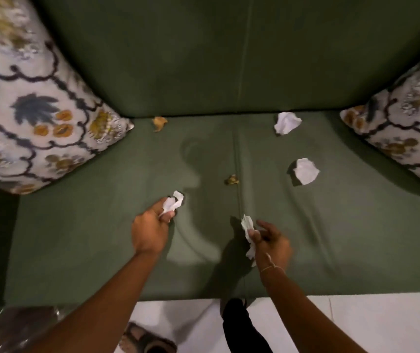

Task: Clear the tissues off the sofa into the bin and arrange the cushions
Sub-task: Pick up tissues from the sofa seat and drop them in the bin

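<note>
On the green sofa seat [343, 238], my left hand [150, 230] pinches a crumpled white tissue [173, 203] just above the cushion. My right hand [271, 240] holds another white tissue [248, 231] at mid seat. Two more crumpled white tissues lie loose on the right half of the seat, one [287, 123] by the backrest and one [305, 171] nearer me. Two small brownish scraps rest on the seat, one [159, 122] at the back and one [231, 180] by the seam. A patterned cushion [25, 103] leans in the left corner, another patterned cushion [407, 126] in the right corner.
White floor tiles [356, 322] run along the sofa's front edge. A clear plastic-lined bin [23, 329] shows at the bottom left. My sandalled foot [147, 340] and dark trouser leg [239, 324] are close to the sofa.
</note>
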